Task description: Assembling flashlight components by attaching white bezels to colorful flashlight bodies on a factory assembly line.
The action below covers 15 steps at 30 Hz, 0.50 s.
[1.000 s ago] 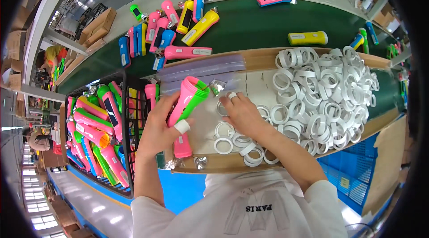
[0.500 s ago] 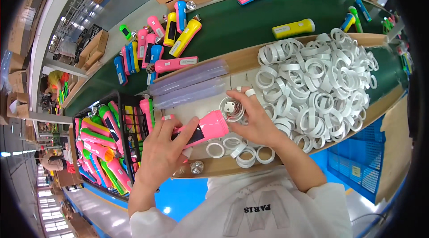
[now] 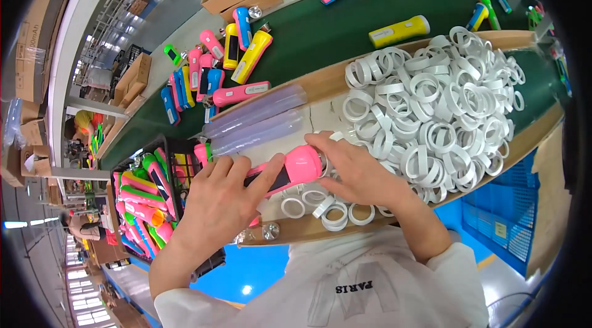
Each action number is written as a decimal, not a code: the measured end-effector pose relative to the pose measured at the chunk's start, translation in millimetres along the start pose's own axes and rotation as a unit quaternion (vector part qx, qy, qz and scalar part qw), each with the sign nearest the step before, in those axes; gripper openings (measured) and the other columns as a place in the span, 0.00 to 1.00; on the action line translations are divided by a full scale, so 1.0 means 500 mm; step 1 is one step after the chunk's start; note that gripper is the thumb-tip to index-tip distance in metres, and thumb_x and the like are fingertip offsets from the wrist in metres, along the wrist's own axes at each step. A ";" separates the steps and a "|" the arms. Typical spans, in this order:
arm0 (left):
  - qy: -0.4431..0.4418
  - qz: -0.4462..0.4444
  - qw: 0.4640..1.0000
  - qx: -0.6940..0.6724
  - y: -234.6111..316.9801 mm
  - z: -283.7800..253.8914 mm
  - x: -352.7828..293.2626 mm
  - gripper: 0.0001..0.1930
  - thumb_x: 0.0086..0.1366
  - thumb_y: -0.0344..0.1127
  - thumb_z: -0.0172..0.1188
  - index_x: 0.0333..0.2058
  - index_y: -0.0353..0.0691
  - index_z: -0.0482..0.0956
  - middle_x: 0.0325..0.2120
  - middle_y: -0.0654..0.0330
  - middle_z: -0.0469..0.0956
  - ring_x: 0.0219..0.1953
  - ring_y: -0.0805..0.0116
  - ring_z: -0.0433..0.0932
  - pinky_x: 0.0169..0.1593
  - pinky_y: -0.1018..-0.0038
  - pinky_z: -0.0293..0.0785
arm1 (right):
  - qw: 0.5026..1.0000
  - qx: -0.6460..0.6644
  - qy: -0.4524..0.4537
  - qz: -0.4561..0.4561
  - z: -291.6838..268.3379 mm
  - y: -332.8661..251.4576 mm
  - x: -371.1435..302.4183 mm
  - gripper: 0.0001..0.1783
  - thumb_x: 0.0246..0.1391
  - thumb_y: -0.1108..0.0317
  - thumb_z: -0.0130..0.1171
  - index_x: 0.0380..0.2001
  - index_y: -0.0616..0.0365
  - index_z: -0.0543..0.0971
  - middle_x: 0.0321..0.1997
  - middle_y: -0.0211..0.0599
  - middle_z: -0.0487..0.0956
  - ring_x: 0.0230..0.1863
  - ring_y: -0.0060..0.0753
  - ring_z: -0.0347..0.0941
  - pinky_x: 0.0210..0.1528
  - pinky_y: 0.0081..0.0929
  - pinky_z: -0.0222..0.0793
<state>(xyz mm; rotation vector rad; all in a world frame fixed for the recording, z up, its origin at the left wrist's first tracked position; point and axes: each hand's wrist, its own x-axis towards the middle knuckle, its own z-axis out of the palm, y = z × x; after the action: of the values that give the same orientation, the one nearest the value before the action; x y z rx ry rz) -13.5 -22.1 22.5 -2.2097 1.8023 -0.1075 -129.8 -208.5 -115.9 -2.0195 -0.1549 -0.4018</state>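
My left hand (image 3: 223, 197) is wrapped round a pink flashlight (image 3: 302, 165) with a dark panel on its side, its wide head pointing right. At that head, the fingers and thumb of my right hand (image 3: 362, 172) grip a clear round reflector (image 3: 324, 163), set against the flashlight's end and mostly hidden. Whether it is seated inside I cannot tell. White plastic rings (image 3: 334, 216) lie just below the hands, and a big heap of white rings (image 3: 431, 112) fills the cardboard tray to the right. Small shiny reflectors (image 3: 270, 231) rest at the tray's near edge.
A black crate (image 3: 174, 174) full of colourful flashlights stands at left. Behind the tray (image 3: 320, 119), which also holds clear plastic sleeves (image 3: 259, 134), runs a green conveyor belt (image 3: 314, 32) with more flashlights. Blue baskets (image 3: 499, 217) sit low at right.
My right hand has brought the reflector against the flashlight's head, hiding most of it. The flashlight has turned slightly in my left hand, and the view has shifted a little.
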 end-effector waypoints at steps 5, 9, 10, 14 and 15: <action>0.018 0.015 0.986 -0.163 -0.001 0.023 -0.004 0.42 0.36 0.33 0.69 0.58 0.47 0.70 0.30 0.59 0.71 0.31 0.61 0.73 0.35 0.68 0.72 | 0.993 0.085 -0.033 -0.078 -0.042 0.008 -0.006 0.44 0.49 0.63 0.65 0.65 0.60 0.55 0.55 0.53 0.68 0.55 0.53 0.65 0.56 0.39 0.63; 0.066 0.024 0.942 -0.327 0.028 0.062 -0.018 0.38 0.42 0.35 0.69 0.56 0.41 0.71 0.31 0.56 0.76 0.30 0.58 0.76 0.33 0.66 0.73 | 0.989 0.077 0.022 -0.122 -0.012 -0.027 -0.019 0.37 0.49 0.52 0.65 0.56 0.61 0.65 0.55 0.49 0.68 0.53 0.51 0.66 0.54 0.41 0.64; 0.069 0.035 0.911 -0.405 0.033 0.073 -0.024 0.36 0.44 0.35 0.70 0.56 0.38 0.72 0.31 0.55 0.77 0.30 0.57 0.76 0.34 0.66 0.74 | 0.981 0.061 0.054 -0.179 -0.011 -0.042 -0.014 0.36 0.49 0.50 0.64 0.55 0.61 0.66 0.54 0.49 0.69 0.52 0.51 0.66 0.53 0.43 0.65; 0.047 0.075 0.767 -0.636 0.059 0.097 -0.045 0.33 0.46 0.31 0.69 0.53 0.31 0.73 0.31 0.49 0.79 0.33 0.54 0.79 0.38 0.67 0.75 | 0.945 0.043 0.089 -0.310 -0.016 -0.100 -0.023 0.31 0.52 0.48 0.59 0.48 0.64 0.72 0.49 0.44 0.73 0.48 0.46 0.70 0.48 0.49 0.67; 0.067 0.056 0.812 -0.577 0.061 0.091 -0.033 0.36 0.41 0.29 0.68 0.55 0.35 0.71 0.32 0.51 0.78 0.33 0.55 0.78 0.36 0.66 0.74 | 0.949 0.049 0.116 -0.290 -0.005 -0.072 -0.013 0.24 0.57 0.53 0.53 0.48 0.62 0.72 0.46 0.41 0.74 0.47 0.41 0.70 0.51 0.43 0.67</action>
<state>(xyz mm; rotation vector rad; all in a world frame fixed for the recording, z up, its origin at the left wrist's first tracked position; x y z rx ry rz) -35.1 -3.3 -27.0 -2.7880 2.4314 1.1986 -146.7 -193.7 -86.9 -1.7838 -0.6163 -0.9754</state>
